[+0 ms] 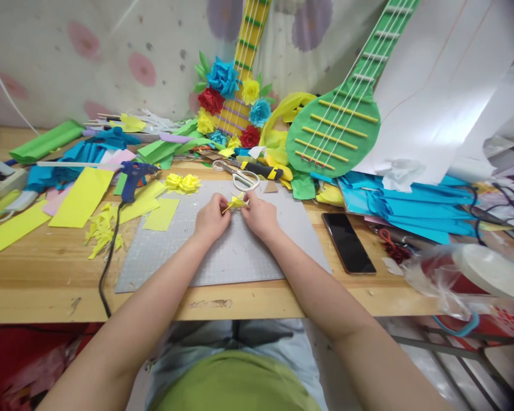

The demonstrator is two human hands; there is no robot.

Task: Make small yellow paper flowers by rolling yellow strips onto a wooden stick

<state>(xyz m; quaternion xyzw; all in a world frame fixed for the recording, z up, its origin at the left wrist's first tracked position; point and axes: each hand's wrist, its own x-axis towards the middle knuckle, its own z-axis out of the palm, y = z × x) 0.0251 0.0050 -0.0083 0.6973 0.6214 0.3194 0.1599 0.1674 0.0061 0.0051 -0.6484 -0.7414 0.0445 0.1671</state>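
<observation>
Near the centre of the frame, a small yellow paper piece (pixel 236 202) is pinched in the fingers of both the left hand (pixel 213 218) and the right hand (pixel 260 215), above the grey mat (pixel 240 257). It is judged only partly shaped. Two yellow flowers (pixel 183 183), seemingly complete, are laid at the mat's upper left. A flat yellow rectangle (pixel 161 214) there appears unworked. Coloured blooms (pixel 223 78) are already gathered around the yellow instrument (pixel 245 60) at upper centre; none is seen on the green instrument (pixel 334 134).
</observation>
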